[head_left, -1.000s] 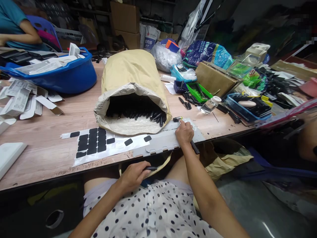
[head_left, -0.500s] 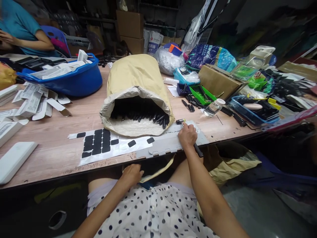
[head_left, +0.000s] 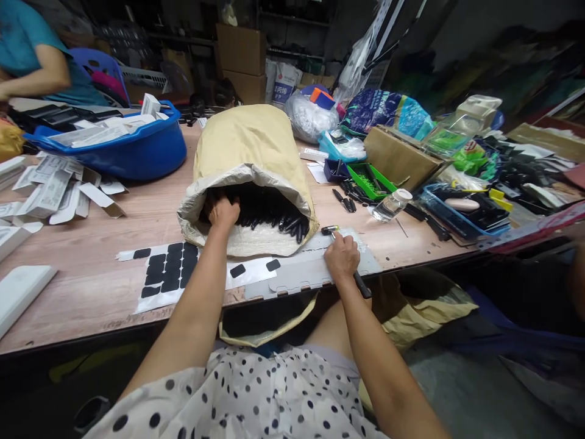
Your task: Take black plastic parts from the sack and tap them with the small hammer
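Note:
A large yellow sack (head_left: 251, 137) lies on the table with its mouth toward me, black pen-like pieces (head_left: 287, 224) inside. My left hand (head_left: 223, 210) reaches into the left side of its mouth; the fingertips are lost in the dark. To the right, my right hand (head_left: 342, 253) is closed around a dark-handled tool (head_left: 362, 285) over a grey board (head_left: 304, 268). A short black piece with a yellow-green part (head_left: 329, 230) lies just beyond its fingers. Left of the board is a white sheet with black rounded stickers (head_left: 172, 268).
A blue basin (head_left: 132, 149) of white boxes and loose boxes (head_left: 50, 189) occupy the left. At right are a green tray (head_left: 372, 181), a clear bottle (head_left: 392, 205), a cardboard box (head_left: 400, 155) and a blue basket (head_left: 461, 219). A person in teal (head_left: 34, 58) sits at upper left.
My left hand has moved up from below the table edge into the sack's mouth. My right hand stays at the board, still gripping the tool. The person's arm at upper left has shifted.

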`<state>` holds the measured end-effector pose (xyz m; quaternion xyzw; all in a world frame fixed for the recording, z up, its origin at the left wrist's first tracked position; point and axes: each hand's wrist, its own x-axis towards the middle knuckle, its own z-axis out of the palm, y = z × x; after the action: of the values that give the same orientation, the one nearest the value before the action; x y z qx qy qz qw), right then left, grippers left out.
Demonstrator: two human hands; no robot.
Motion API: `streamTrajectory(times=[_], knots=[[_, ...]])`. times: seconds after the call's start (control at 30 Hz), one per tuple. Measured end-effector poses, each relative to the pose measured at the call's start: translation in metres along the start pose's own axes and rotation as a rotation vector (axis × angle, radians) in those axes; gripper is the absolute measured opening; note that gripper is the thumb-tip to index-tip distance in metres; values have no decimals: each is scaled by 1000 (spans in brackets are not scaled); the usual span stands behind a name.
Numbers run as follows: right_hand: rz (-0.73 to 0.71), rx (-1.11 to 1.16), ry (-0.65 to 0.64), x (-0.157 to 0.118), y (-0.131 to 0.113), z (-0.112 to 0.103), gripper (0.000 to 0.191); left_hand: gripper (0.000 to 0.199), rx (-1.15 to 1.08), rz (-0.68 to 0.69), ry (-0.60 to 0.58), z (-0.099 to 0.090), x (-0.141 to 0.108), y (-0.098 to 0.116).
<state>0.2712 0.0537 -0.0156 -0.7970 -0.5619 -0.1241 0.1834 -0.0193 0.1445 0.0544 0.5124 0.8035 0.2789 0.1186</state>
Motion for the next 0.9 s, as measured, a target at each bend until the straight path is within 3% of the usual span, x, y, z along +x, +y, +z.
streamTrajectory(times=[0.1,0.2,0.33,0.53,0.7,0.9], knots=[[-7,2,-2,0,0,2,39,60,36,-73,-26,10,13,-14],[-12,1,-14,0,1,3,39,57,59,-43,13,18,8,-28],[-21,-8,-6,0,2,4,39,46,121,33,54,27,-10,-35],[-19,-23,-5,0,2,3,38,38,105,190,-11,32,-54,-35],[-10,-18,-16,1,1,3,38,35,66,235,-25,29,-73,-36],[-1,-27,-47,1,-1,-1,38,35,-40,364,61,10,-90,-33]])
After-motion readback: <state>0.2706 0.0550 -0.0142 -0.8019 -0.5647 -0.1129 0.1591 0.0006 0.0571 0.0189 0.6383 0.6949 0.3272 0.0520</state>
